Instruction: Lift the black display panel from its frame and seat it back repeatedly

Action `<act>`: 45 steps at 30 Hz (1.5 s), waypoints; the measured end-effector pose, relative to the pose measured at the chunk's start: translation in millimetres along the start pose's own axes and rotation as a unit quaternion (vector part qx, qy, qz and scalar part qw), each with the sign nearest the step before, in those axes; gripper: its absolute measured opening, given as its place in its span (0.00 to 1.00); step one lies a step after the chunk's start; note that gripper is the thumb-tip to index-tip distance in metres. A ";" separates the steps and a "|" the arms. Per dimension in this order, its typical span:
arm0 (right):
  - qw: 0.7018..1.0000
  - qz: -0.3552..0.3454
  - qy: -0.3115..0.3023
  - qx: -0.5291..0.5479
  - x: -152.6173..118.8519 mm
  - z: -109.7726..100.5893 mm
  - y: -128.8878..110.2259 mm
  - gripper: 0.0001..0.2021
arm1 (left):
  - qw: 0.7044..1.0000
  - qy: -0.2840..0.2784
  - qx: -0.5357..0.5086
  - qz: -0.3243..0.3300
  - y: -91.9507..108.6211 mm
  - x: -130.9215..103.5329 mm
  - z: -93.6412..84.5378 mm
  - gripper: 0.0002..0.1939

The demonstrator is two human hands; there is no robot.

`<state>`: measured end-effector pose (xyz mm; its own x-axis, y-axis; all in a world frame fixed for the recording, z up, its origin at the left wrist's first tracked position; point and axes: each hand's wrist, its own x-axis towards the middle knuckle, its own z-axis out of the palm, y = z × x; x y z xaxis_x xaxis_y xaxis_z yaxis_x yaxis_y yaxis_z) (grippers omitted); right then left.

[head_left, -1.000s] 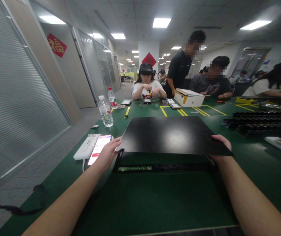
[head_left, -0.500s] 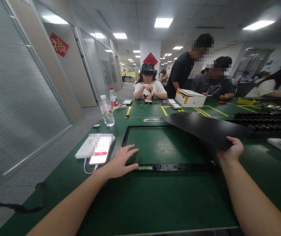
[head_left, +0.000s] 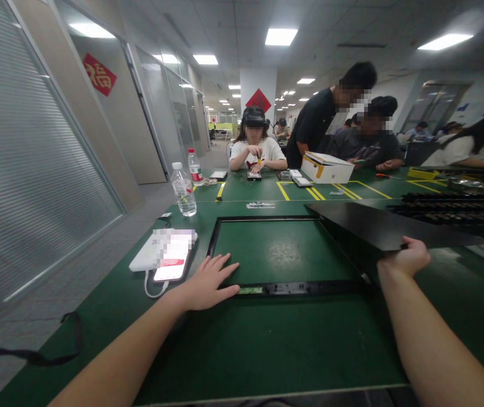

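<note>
A black rectangular frame (head_left: 267, 219) lies flat on the green table (head_left: 276, 350). Along its near side runs a strip with a green circuit board (head_left: 250, 290). My left hand (head_left: 210, 282) rests spread on the frame's near left corner, fingers apart. Gripped at its near edge by my right hand (head_left: 407, 257) is a thin black panel (head_left: 377, 223), tilted and raised above the table at the frame's right side. The panel hides part of the table behind it.
Left of the frame lie a lit phone (head_left: 174, 260), a white box-shaped device (head_left: 144, 257) with a cable, and a water bottle (head_left: 183, 189). Small metal strips (head_left: 260, 205) lie beyond the frame. Black parts (head_left: 437, 206) are stacked far right. Several people sit or stand across the table.
My right hand has moved the black panel to the right, off more of the frame's far right corner. My left hand stays almost in place on the frame.
</note>
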<state>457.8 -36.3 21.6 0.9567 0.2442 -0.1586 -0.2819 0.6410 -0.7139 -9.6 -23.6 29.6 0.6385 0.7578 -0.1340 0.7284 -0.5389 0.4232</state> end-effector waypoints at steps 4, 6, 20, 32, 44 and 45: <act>0.997 -0.055 0.053 0.011 -0.7 0.9 1.2 0.06 | 1.000 0.006 -0.004 -0.005 0.1 0.2 0.2 0.37; 0.997 -0.051 0.061 0.006 1.2 0.7 2.5 0.06 | 1.000 -0.002 0.014 -0.011 2.0 0.2 -0.3 0.37; 0.995 0.022 0.076 -0.062 13.2 -9.9 13.1 0.06 | 1.000 0.002 0.011 -0.002 0.9 0.1 0.8 0.37; 0.985 0.072 0.104 -0.118 9.0 -12.3 13.9 0.05 | 1.000 0.005 0.002 0.000 0.4 0.6 1.9 0.37; 0.977 0.131 0.106 -0.128 14.6 -11.8 11.0 0.09 | 1.000 0.021 -0.013 0.006 -2.7 1.1 4.1 0.36; 0.977 0.133 0.105 -0.127 14.9 -11.9 10.9 0.10 | 1.000 0.022 -0.015 0.007 -2.4 0.9 3.6 0.36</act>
<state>469.8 -34.3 3.3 0.8533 0.2057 -0.4792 -0.5212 0.3668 -0.7706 -9.9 -23.0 25.2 0.6358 0.7668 -0.0886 0.7117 -0.5379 0.4518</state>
